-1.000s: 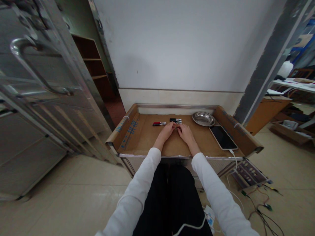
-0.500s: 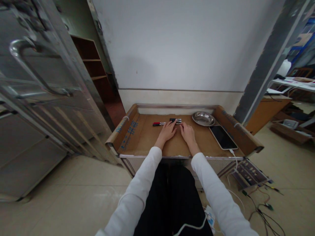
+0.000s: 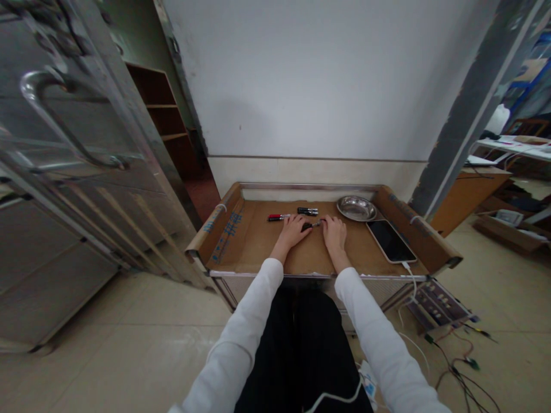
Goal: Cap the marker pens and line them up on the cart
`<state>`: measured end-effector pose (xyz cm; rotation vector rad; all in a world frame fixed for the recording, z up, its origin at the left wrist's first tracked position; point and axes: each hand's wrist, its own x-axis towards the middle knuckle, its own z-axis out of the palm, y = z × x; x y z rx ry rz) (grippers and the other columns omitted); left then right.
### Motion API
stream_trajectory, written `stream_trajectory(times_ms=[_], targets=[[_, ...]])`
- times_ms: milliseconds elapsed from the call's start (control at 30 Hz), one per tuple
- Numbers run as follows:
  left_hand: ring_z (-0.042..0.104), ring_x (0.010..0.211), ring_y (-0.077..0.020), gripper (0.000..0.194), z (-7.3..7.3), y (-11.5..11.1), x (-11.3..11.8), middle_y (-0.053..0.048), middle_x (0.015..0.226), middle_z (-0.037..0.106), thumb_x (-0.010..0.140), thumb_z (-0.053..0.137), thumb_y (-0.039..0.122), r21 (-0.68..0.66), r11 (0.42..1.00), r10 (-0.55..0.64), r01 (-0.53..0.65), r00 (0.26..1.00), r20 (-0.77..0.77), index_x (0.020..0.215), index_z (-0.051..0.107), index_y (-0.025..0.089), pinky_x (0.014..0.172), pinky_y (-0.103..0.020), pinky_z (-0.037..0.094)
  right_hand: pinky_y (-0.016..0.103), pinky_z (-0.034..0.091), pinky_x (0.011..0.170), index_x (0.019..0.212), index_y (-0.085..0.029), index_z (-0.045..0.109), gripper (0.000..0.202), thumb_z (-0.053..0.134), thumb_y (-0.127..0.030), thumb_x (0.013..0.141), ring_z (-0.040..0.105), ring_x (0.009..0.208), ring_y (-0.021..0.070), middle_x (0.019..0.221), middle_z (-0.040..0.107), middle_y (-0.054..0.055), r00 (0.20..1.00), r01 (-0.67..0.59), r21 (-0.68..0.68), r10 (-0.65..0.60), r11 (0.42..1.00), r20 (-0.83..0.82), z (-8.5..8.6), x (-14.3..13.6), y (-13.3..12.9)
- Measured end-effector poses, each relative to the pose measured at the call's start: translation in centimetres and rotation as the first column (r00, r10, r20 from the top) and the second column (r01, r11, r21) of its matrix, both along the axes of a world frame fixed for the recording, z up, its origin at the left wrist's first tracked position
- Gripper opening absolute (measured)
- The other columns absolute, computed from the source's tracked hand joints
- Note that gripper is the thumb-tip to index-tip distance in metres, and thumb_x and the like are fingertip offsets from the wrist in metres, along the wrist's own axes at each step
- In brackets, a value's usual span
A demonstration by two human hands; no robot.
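Note:
A black pen (image 3: 307,226) with a silvery end lies low over the cardboard between my hands. My left hand (image 3: 293,231) is closed round its dark part. My right hand (image 3: 334,234) pinches the other, silvery end with its fingertips. Beyond the hands, several black pens (image 3: 307,211) with silvery ends lie side by side on the cardboard (image 3: 253,244). Left of my left hand are a red pen and a black pen (image 3: 276,217), partly hidden by its fingers.
A shallow metal bowl (image 3: 357,208) stands at the back right of the cardboard-lined cart. In front of it lies a phone (image 3: 391,240) with a white cable (image 3: 412,277). Raised cardboard sides (image 3: 215,221) edge the surface. Cables (image 3: 458,367) lie on the floor at right.
Both hands have drawn back slightly from the black pens at the back, which now show fully. A black pen is now visible between the hands, gripped at both ends.

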<state>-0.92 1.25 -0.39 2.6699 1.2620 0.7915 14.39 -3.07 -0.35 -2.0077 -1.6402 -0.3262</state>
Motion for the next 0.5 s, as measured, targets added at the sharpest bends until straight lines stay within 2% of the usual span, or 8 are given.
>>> stream_trajectory(times_ms=[167,267,367,433,500], targets=[[0.051,0.107,-0.0240,0.020,0.18,-0.16,-0.07,-0.008,0.108,0.062,0.089,0.051,0.032,0.049,0.998,0.043,-0.042,0.999,-0.025,0.101,0.059,0.019,0.096,-0.040,0.033,0.031,0.033,0.076,0.101,-0.019,0.064,0.025,0.041,-0.025,0.094,0.055,0.088,0.0212,0.096,0.065,0.012,0.999,0.014,-0.011,-0.015,1.000,-0.030,0.05,0.12,-0.08],[0.052,0.105,-0.0241,0.018,0.30,-0.23,-0.09,-0.009,0.106,0.063,0.089,0.052,0.030,0.070,0.994,0.082,-0.081,0.997,-0.012,0.100,0.059,0.018,0.094,-0.040,0.034,0.031,0.034,0.078,0.103,-0.019,0.064,0.025,0.042,-0.024,0.093,0.056,0.088,0.0207,0.095,0.066,0.011,0.999,-0.028,-0.009,0.027,1.000,-0.028,-0.04,0.26,0.05],[0.053,0.105,-0.0239,0.017,0.41,-0.26,-0.13,-0.009,0.106,0.064,0.088,0.052,0.029,0.075,0.995,0.068,-0.069,0.998,0.008,0.100,0.059,0.018,0.094,-0.040,0.035,0.033,0.036,0.081,0.103,-0.018,0.064,0.026,0.040,-0.023,0.093,0.057,0.089,0.0217,0.095,0.067,0.011,0.995,-0.075,0.007,0.075,0.997,-0.060,-0.07,0.39,0.20],[0.054,0.104,-0.0231,0.017,0.47,-0.30,-0.20,-0.008,0.105,0.064,0.089,0.051,0.028,0.079,0.996,0.043,-0.046,0.998,0.035,0.100,0.059,0.018,0.094,-0.039,0.036,0.034,0.038,0.084,0.108,-0.019,0.062,0.029,0.038,-0.021,0.091,0.058,0.092,0.0223,0.098,0.067,0.010,0.982,-0.149,0.034,0.152,0.988,-0.109,0.06,0.38,0.19],[0.055,0.102,-0.0219,0.017,0.52,-0.38,-0.29,-0.008,0.105,0.064,0.090,0.050,0.028,0.093,0.995,0.016,-0.023,0.997,0.075,0.102,0.058,0.019,0.094,-0.038,0.037,0.035,0.041,0.088,0.123,-0.021,0.054,0.038,0.037,-0.017,0.089,0.059,0.097,0.0215,0.107,0.066,0.009,0.940,-0.293,0.071,0.301,0.953,-0.162,0.29,0.26,0.09]])
